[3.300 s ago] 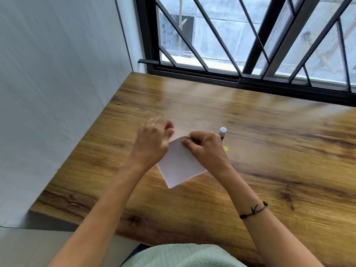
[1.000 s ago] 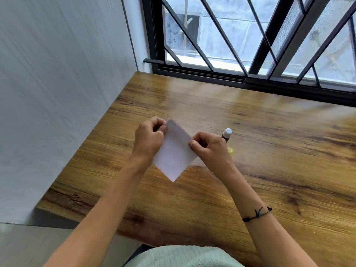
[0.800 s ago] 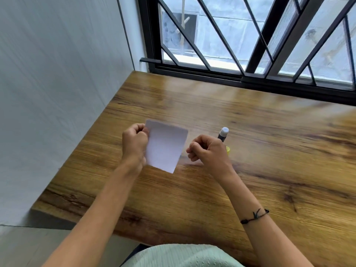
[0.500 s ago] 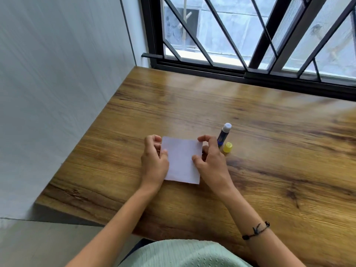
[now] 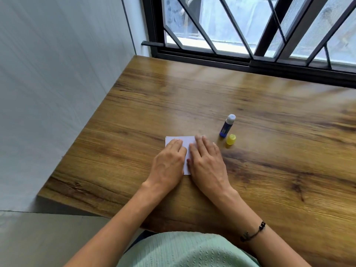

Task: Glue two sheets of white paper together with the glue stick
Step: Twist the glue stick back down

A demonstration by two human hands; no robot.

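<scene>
White paper (image 5: 186, 142) lies flat under both grips, left hand (image 5: 168, 165) and right hand (image 5: 207, 165) (fingers straight, pressing)

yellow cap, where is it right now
In the head view the yellow cap sits on the wooden table, off the glue stick, just in front and right of its base, to the right of the right hand.

Wooden table (image 5: 250, 105) — barred window (image 5: 250, 26), white wall (image 5: 57, 74).

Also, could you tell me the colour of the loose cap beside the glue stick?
Yellow; the small plastic cap shows in the head view.
</scene>
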